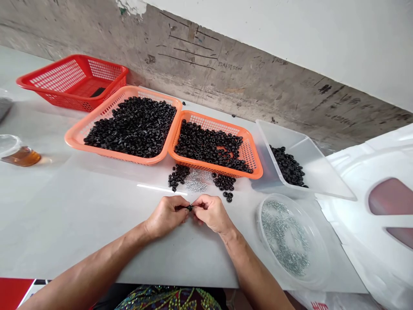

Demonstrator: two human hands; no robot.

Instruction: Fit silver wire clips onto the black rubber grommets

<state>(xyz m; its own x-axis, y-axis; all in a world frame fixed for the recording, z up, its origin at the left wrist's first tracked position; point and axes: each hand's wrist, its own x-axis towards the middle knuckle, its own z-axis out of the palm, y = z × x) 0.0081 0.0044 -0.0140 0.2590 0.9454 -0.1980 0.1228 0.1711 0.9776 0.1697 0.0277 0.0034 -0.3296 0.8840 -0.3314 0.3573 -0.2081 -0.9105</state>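
My left hand point(166, 215) and my right hand point(211, 212) meet over the white table point(64, 215), fingers pinched together on a small black ring-shaped part point(189, 208) held between them. Just beyond the hands lie a small heap of black parts point(177, 176), a little pile of tiny silvery metal pieces point(195, 184) and another cluster of black rings point(225, 182).
Two orange baskets point(74, 135) point(254, 165) hold many black parts. A red basket point(69, 82) stands at the back left. A clear bin point(306, 146) with black parts and a round clear tub point(322, 267) of metal pieces sit right. A cup of brown liquid point(19, 156) stands left.
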